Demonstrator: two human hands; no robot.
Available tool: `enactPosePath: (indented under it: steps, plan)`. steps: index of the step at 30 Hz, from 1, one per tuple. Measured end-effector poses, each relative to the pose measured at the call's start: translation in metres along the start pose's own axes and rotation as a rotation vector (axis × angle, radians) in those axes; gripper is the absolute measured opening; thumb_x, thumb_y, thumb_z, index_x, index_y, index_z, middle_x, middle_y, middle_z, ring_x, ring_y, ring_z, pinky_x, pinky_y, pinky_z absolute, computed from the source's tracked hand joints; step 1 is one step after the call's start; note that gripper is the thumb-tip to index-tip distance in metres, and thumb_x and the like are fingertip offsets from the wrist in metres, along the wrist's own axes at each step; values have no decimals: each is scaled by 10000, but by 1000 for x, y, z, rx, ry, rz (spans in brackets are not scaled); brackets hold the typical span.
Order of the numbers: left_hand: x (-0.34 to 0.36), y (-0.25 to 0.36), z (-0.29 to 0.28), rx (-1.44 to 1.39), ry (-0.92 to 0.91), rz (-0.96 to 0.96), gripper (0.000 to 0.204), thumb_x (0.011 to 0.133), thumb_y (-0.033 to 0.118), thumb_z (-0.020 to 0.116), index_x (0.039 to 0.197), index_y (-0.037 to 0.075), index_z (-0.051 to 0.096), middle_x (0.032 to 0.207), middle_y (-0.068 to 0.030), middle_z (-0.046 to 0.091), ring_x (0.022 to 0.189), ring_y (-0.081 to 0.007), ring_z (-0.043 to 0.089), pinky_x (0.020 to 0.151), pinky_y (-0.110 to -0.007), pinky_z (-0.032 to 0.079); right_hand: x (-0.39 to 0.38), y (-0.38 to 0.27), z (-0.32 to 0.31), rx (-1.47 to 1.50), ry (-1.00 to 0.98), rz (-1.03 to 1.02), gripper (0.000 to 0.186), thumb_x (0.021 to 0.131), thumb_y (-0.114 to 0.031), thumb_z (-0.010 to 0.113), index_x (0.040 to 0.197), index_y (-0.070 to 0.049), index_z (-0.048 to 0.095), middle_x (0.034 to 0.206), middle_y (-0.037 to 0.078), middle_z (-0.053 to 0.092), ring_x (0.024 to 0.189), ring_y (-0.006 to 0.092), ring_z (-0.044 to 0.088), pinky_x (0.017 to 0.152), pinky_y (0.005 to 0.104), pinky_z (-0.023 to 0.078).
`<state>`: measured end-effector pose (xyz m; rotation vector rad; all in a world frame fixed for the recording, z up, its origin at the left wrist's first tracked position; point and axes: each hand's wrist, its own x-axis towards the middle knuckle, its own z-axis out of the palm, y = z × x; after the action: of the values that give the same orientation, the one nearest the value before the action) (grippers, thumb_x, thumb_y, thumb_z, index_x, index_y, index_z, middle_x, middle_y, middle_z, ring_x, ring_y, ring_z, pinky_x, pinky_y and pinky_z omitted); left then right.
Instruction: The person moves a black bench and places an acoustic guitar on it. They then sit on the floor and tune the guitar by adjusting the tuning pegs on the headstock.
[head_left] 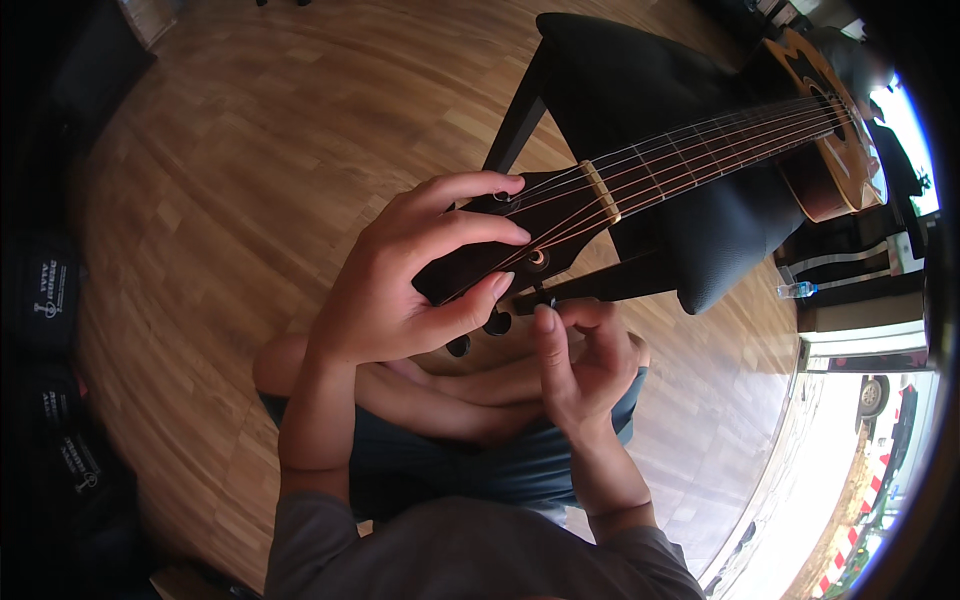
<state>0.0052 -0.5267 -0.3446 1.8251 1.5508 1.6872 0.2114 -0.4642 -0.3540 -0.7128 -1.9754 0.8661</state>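
An acoustic guitar [848, 172] lies face up over a black padded chair [640, 85], its neck reaching toward me. My left hand [420, 265] grips the dark headstock [555, 200], fingertips resting on its face near the strings [660, 155] and pale nut [602, 190], thumb beside the lower string posts. Just below, my right hand [585, 365] pinches a black tuning peg [547, 300] on the headstock's near side. More pegs [497, 322] show below my left thumb.
My crossed legs are on the wooden floor [200, 200]. Black bags [40, 300] line the left edge. A plastic bottle [797, 290] is beyond the chair at right, near a bright doorway [820, 450] with a wheel and red-white striped barrier outside.
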Motion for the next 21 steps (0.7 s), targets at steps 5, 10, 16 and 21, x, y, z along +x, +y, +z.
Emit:
enactPosePath:
  steps: [5, 10, 16, 21]
  plan:
    - [0, -3, -1, 65, 14, 65, 299, 818, 111, 804, 1114, 122, 761, 1379, -78, 655, 1069, -230, 694, 896, -350, 545, 13, 5, -3, -185, 19, -444, 345, 790, 48, 838, 1113, -35, 750, 1028, 127, 719, 860, 239, 715, 710, 328, 595]
    - [-1, 1, -4, 47, -39, 34, 315, 822, 56, 764, 1136, 60, 739, 1385, -162, 633, 1189, -291, 666, 971, -378, 536, 14, 4, -6, -257, -13, -461, 373, 757, 41, 857, 1106, -67, 783, 987, 105, 713, 836, 221, 718, 682, 328, 596]
    - [1, 0, -5, 39, -52, 51, 320, 829, 33, 746, 1149, 37, 728, 1391, -199, 622, 1241, -320, 654, 1007, -388, 533, 10, -1, 0, -330, 89, -368, 286, 753, 17, 882, 1003, -53, 763, 930, 102, 737, 784, 208, 747, 701, 288, 595]
    - [1, 1, -5, 36, -47, 53, 322, 829, 25, 752, 1151, 39, 733, 1394, -193, 622, 1228, -301, 660, 991, -380, 537, 4, 4, 14, 14, 146, -137, 239, 838, 33, 830, 1027, 13, 684, 958, 139, 739, 807, 188, 749, 701, 275, 590]
